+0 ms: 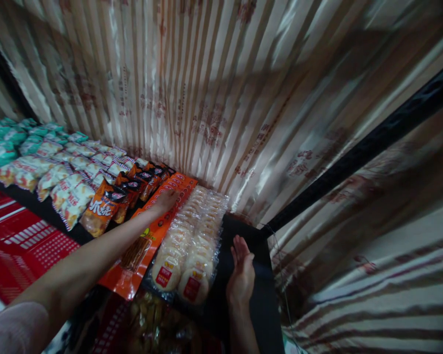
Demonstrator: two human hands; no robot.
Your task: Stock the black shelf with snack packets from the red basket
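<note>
My left hand (165, 200) reaches far forward and rests on the far end of a long orange snack packet (147, 241) lying on a black shelf (258, 275). My right hand (240, 275) lies flat with fingers together on the bare black shelf, just right of two clear packs of round rice cakes (190, 246). It holds nothing. The rice cake packs sit side by side between the orange packet and my right hand.
Rows of snack bags (70, 187) in orange, white and teal fill the shelf to the left. A striped satin curtain (214, 98) hangs behind and to the right. A black bar (362, 147) runs diagonally at right. Red patterned packaging (18, 241) lies at lower left.
</note>
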